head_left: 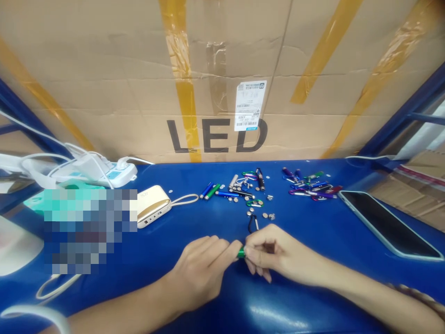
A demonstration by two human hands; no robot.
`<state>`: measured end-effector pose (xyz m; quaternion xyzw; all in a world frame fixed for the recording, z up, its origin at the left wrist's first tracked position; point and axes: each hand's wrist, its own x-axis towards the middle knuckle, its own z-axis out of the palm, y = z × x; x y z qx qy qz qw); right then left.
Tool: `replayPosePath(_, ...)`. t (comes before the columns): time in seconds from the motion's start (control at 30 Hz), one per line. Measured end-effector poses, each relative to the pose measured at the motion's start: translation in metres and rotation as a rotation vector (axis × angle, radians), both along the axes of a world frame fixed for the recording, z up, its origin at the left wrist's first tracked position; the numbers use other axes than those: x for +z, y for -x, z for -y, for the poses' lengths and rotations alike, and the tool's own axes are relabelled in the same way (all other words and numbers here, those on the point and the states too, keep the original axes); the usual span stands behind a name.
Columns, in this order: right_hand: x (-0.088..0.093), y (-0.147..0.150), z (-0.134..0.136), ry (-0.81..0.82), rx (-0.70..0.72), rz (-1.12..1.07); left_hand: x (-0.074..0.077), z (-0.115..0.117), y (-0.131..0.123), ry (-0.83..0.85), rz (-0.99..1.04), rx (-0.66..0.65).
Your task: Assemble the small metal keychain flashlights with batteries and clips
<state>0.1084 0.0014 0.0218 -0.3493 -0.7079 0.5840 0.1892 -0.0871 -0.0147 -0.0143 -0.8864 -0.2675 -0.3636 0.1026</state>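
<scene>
My left hand (pixel 201 271) and my right hand (pixel 274 253) meet above the blue table, with their fingertips pinching a small green metal tube (pixel 241 253), probably a mini flashlight body. Most of the tube is hidden by my fingers. Just beyond my fingertips lies a black carabiner clip (pixel 251 224) with several button cell batteries (pixel 266 215) close by. Further back are a loose group of mini flashlights and carabiners (pixel 245 188) and a second group (pixel 309 185).
A cardboard box printed LED (pixel 217 139) stands behind the blue table (pixel 313 241). A phone (pixel 389 225) lies at right. At left are a gold power bank (pixel 153 205), a white power strip (pixel 114 172) with cables, and a pixelated patch (pixel 90 229).
</scene>
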Motion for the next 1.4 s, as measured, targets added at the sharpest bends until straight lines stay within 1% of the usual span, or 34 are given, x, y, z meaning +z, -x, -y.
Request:
replayPosePath(0.03,0.0,0.0,-0.001,0.145,0.004,-0.03,0.0,0.0,0.0,-0.012,-0.007,0.007)
replayPosePath(0.07,-0.001,0.0,-0.003,0.244,-0.002,-0.063,0.0,-0.001,-0.001,-0.004,-0.013,0.01)
replayPosePath(0.13,-0.002,0.0,-0.006,0.337,-0.046,-0.128,0.001,-0.002,-0.003,0.055,-0.015,0.013)
replayPosePath(0.23,-0.004,0.001,-0.007,0.366,-0.097,-0.188,0.002,-0.004,-0.005,0.181,0.019,0.03)
replayPosePath(0.3,-0.006,0.003,-0.007,0.296,-0.087,-0.146,0.001,-0.005,-0.005,0.257,0.053,0.031)
replayPosePath(0.33,-0.007,0.003,-0.007,0.204,-0.094,-0.095,0.001,-0.006,-0.005,0.31,0.07,0.028)
replayPosePath(0.37,-0.009,0.002,-0.007,0.061,-0.12,-0.031,0.001,-0.007,-0.005,0.375,0.092,0.029)
replayPosePath(0.4,-0.01,0.001,-0.008,-0.126,-0.162,0.028,0.002,-0.008,-0.005,0.453,0.118,0.037)
replayPosePath(0.47,-0.011,-0.005,-0.012,-0.573,-0.245,0.097,0.004,-0.01,-0.004,0.627,0.18,0.072)
replayPosePath(0.5,-0.01,-0.008,-0.014,-0.798,-0.251,0.105,0.006,-0.011,-0.004,0.706,0.207,0.087)
replayPosePath(0.57,-0.007,-0.016,-0.019,-1.174,-0.159,0.1,0.01,-0.013,-0.004,0.833,0.234,0.073)
replayPosePath(0.6,-0.005,-0.019,-0.021,-1.31,-0.081,0.108,0.012,-0.013,-0.004,0.889,0.224,0.037)
replayPosePath(0.63,-0.003,-0.021,-0.022,-1.408,-0.002,0.128,0.014,-0.014,-0.004,0.935,0.205,-0.009)
replayPosePath(0.7,0.002,-0.024,-0.023,-1.522,0.111,0.18,0.017,-0.014,-0.004,0.991,0.161,-0.092)
replayPosePath(0.77,0.006,-0.023,-0.021,-1.601,0.153,0.231,0.018,-0.015,-0.004,1.007,0.126,-0.13)
replayPosePath(0.87,0.009,-0.02,-0.015,-1.73,0.164,0.296,0.017,-0.016,-0.003,1.009,0.079,-0.14)
replayPosePath(0.93,0.009,-0.018,-0.012,-1.768,0.175,0.338,0.015,-0.016,-0.002,1.017,0.029,-0.122)
replayPosePath(1.0,0.009,-0.016,-0.011,-1.772,0.194,0.367,0.013,-0.014,-0.002,1.017,-0.018,-0.08)
replayPosePath(1.1,0.006,-0.014,-0.012,-1.737,0.208,0.391,0.009,-0.011,-0.001,0.988,-0.022,-0.033)
replayPosePath(1.2,-0.001,-0.013,-0.014,-1.669,0.197,0.386,0.004,-0.009,-0.003,0.896,-0.007,-0.029)
replayPosePath(1.3,-0.007,-0.013,-0.014,-1.558,0.17,0.349,0.001,-0.008,-0.004,0.728,-0.043,-0.045)
replayPosePath(1.33,-0.009,-0.013,-0.014,-1.491,0.156,0.337,0.001,-0.009,-0.005,0.668,-0.059,-0.054)
replayPosePath(1.4,-0.01,-0.013,-0.013,-1.289,0.131,0.318,0.001,-0.009,-0.006,0.575,-0.097,-0.067)
